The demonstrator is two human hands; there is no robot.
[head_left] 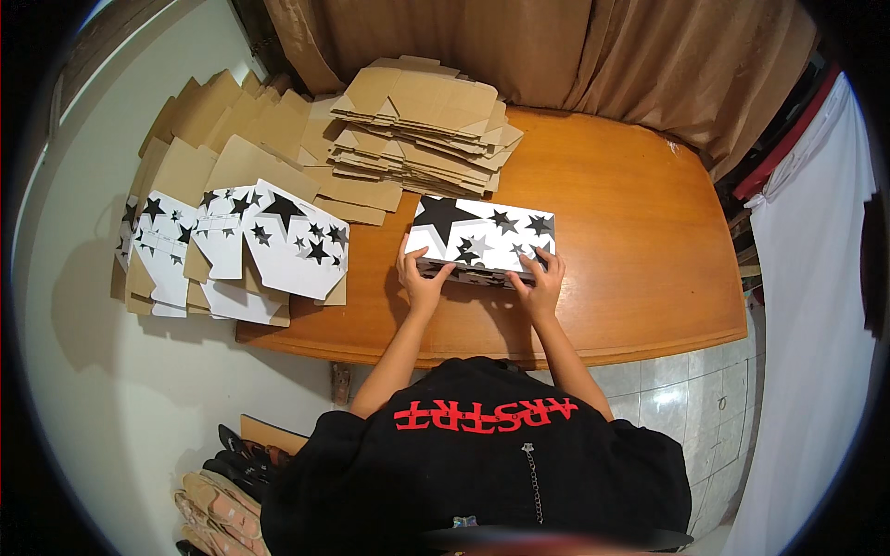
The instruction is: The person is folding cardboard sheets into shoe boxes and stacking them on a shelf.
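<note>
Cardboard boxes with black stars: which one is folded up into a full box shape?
The star box held by the left hand and right hand; the other star-printed boxes, piled at the left, lie flattened and overlapping.

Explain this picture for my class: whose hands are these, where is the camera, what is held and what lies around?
No machine here: a person works with two bare hands. A fisheye camera worn on the head looks down, so straight edges bend near the rim. The left hand and right hand hold opposite ends of a rectangular white box printed with black and grey stars. Beneath is a brown wooden table. At its far side lies a stack of flat brown cardboard; at its left end, overlapping cardboard pieces with white, star-printed faces.
</note>
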